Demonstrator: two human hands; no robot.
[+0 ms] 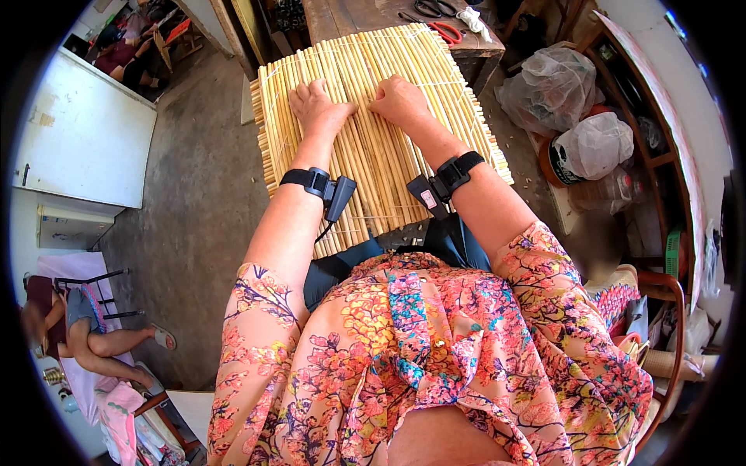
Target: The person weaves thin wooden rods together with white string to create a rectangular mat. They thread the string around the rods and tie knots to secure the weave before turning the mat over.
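A mat of pale yellow sticks [365, 179], tied with thin cords, rests across my lap and the edge of a wooden table. My left hand [318, 110] lies on its upper left part, fingers apart and slightly bent, with the thumb near the middle sticks. Just right of it, my right hand [401, 104] is on the mat with fingers curled down; what they pinch, if anything, is hidden. Black devices are strapped to both forearms.
The wooden table [346, 15] holds scissors [447, 33] and white cord [475, 23]. Bagged containers [590, 146] and a shelf stand at right. A white cabinet [81, 136] is at left, a seated person [85, 342] below it, another person [116, 58] beyond the doorway.
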